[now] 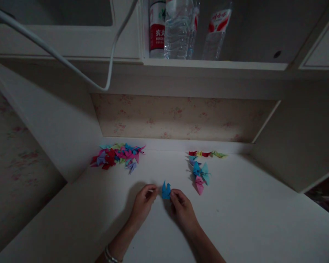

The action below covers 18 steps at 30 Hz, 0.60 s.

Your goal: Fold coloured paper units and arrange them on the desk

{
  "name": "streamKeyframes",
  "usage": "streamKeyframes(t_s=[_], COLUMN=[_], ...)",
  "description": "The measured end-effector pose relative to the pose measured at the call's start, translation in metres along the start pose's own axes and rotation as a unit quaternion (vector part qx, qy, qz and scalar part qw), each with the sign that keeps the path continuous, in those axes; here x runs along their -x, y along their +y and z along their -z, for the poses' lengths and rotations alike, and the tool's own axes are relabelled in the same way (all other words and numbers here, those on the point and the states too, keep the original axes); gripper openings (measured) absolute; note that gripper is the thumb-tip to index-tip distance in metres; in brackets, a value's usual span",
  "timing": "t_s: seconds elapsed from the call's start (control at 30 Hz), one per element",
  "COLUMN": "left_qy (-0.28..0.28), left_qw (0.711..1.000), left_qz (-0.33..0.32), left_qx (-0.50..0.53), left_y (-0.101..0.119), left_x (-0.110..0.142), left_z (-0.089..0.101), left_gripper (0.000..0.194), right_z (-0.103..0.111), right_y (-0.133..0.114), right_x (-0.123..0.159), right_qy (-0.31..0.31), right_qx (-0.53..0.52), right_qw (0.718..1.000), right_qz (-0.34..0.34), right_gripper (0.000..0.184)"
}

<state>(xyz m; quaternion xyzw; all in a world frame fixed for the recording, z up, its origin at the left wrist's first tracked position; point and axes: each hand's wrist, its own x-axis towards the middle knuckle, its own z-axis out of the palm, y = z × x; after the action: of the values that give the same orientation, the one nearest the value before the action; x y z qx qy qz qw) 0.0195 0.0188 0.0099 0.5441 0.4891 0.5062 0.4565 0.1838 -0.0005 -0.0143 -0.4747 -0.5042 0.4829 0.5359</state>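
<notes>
A small blue folded paper crane [166, 191] stands out over the white tabletop, its two points upward. My right hand [184, 210] pinches its right edge between thumb and forefinger. Just left of the crane is my left hand [144, 202], its fingers curled and the tips of thumb and forefinger close together. A narrow gap shows between those tips and the crane, and I see nothing between them. Bracelets [111, 255] circle the left wrist.
A heap of colourful paper cranes [112, 156] lies at the back left. More cranes [199, 171] lie to the right, below a short row of folded paper pieces [207, 154]. Overhead, a shelf holds plastic bottles [178, 33], and a white cable [71, 65] hangs down.
</notes>
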Motion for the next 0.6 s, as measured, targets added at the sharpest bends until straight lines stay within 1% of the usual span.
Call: streamKeyframes(t_s=[0.07, 0.13, 0.23, 0.3, 0.43, 0.53, 0.6], left_qy=[0.003, -0.022, -0.061, -0.07, -0.067, -0.04, -0.02], left_qw=[1.0, 1.0, 0.998, 0.997, 0.996, 0.993, 0.991], left_qz=[0.004, 0.003, 0.006, 0.006, 0.02, 0.038, 0.042], left_qx=[-0.002, 0.008, 0.017, 0.022, 0.061, 0.101, 0.128], left_y=[0.002, 0.004, 0.007, 0.006, -0.001, -0.006, -0.006], left_x=[0.004, 0.01, 0.019, 0.021, 0.017, 0.012, 0.011], left_z=[0.0, -0.002, -0.009, -0.013, -0.014, -0.011, -0.01], left_gripper=[0.03, 0.031, 0.04, 0.044, 0.037, 0.042, 0.046], right_z=[-0.001, -0.003, -0.005, -0.007, -0.009, -0.01, -0.01], right_y=[0.001, -0.001, -0.008, -0.014, -0.016, -0.014, -0.014], right_x=[0.002, 0.004, 0.009, 0.011, 0.015, 0.017, 0.016], right_qy=[0.024, 0.035, 0.013, -0.01, -0.046, -0.061, -0.06], right_qx=[0.015, 0.051, 0.112, 0.142, 0.161, 0.132, 0.103], right_qw=[1.0, 0.998, 0.991, 0.985, 0.981, 0.986, 0.991], right_qz=[0.002, 0.02, 0.074, 0.098, 0.102, 0.08, 0.059], right_gripper=[0.034, 0.031, 0.026, 0.023, 0.024, 0.027, 0.03])
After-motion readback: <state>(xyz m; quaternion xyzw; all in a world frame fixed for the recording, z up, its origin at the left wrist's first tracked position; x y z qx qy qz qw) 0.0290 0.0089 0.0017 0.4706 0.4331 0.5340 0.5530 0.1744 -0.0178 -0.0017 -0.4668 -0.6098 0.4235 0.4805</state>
